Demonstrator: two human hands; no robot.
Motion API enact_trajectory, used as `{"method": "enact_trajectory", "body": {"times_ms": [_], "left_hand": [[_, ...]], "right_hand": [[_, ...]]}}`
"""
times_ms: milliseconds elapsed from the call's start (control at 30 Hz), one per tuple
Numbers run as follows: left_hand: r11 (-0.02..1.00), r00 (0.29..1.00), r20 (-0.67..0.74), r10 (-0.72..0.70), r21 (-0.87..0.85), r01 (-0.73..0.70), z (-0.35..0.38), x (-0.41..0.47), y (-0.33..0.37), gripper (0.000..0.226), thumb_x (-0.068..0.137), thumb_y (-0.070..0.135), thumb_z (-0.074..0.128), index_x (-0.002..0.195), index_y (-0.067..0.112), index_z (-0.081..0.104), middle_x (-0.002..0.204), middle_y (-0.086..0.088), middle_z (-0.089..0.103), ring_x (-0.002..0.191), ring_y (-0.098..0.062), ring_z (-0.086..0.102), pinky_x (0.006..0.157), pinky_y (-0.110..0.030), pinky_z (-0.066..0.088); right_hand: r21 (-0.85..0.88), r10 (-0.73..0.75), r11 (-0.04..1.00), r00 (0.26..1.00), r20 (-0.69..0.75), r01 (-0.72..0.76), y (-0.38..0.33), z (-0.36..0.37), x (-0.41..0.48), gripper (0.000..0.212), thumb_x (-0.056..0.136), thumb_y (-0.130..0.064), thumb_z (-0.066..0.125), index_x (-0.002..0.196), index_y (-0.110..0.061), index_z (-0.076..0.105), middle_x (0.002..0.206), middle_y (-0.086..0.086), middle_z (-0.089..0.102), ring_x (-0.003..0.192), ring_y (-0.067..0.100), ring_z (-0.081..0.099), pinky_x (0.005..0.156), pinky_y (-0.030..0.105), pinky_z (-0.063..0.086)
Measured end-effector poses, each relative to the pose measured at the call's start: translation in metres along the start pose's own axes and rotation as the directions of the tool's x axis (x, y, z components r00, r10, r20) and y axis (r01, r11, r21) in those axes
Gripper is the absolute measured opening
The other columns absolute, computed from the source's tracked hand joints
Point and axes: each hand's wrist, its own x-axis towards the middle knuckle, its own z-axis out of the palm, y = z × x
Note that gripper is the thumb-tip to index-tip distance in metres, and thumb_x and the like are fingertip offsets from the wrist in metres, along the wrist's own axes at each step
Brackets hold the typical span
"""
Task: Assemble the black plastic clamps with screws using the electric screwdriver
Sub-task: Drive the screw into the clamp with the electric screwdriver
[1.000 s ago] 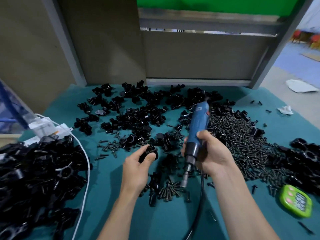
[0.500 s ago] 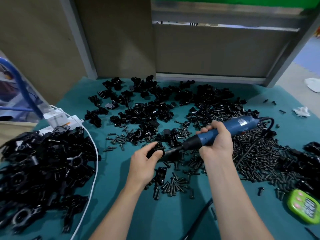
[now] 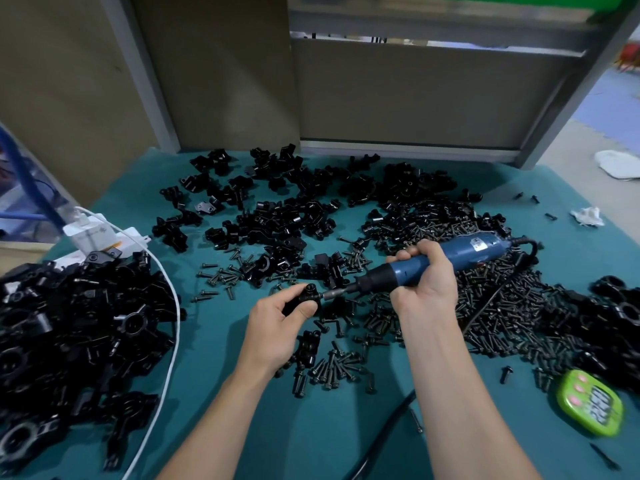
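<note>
- A black cable (image 3: 388,431) runs up between the two forearms, over the teal table cover (image 3: 214,393).
- A green timer (image 3: 588,407) lies to the right of the right forearm, nearer than the hand.
- A small heap of screws (image 3: 332,368) lies between the wrists, just on the near side of the left hand.
- The left hand (image 3: 277,320) pinches a black plastic clamp (image 3: 304,299) between thumb and curled fingers, lifted a little above the cover.
- The right hand (image 3: 426,271) is wrapped round the blue electric screwdriver (image 3: 450,254), which lies nearly level and points left. Its bit (image 3: 334,293) meets the right end of the clamp.
- A big pile of black parts (image 3: 69,327) sits well to the left of the left hand, with a white cable (image 3: 169,341) curving along its right edge.
- A wide spread of screws (image 3: 502,317) lies under and to the right of the right hand.
- Beyond both hands, loose clamp pieces (image 3: 294,209) are scattered up to the back panel.
- A crumpled white tissue (image 3: 587,216) lies far out beyond the right hand, to its right.
</note>
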Motion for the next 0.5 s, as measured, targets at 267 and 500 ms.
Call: {"method": "enact_trajectory", "body": {"times_ms": [267, 500], "left_hand": [[1.0, 1.0, 0.01, -0.018, 0.019, 0.018, -0.0003, -0.0032, 0.0042, 0.046, 0.093, 0.035, 0.076, 0.138, 0.026, 0.067, 0.071, 0.023, 0.071, 0.054, -0.001, 0.052, 0.055, -0.01, 0.043], [0.999, 0.999, -0.014, -0.053, 0.002, 0.053, 0.0011, -0.005, 0.0019, 0.045, 0.093, 0.029, 0.077, 0.136, 0.027, 0.067, 0.073, 0.002, 0.065, 0.058, -0.013, 0.047, 0.054, -0.026, 0.039]], "right_hand": [[0.03, 0.001, 1.0, 1.0, 0.015, -0.002, -0.0011, -0.0038, -0.0025, 0.021, 0.087, 0.006, 0.064, 0.084, -0.009, 0.05, 0.063, 0.002, 0.054, 0.05, 0.016, 0.05, 0.061, 0.032, 0.049], [0.05, 0.007, 0.999, 0.997, 0.075, -0.011, 0.0049, -0.0059, -0.0036, 0.022, 0.087, 0.008, 0.061, 0.079, -0.009, 0.051, 0.059, 0.003, 0.053, 0.049, 0.016, 0.051, 0.059, 0.032, 0.049]]}}
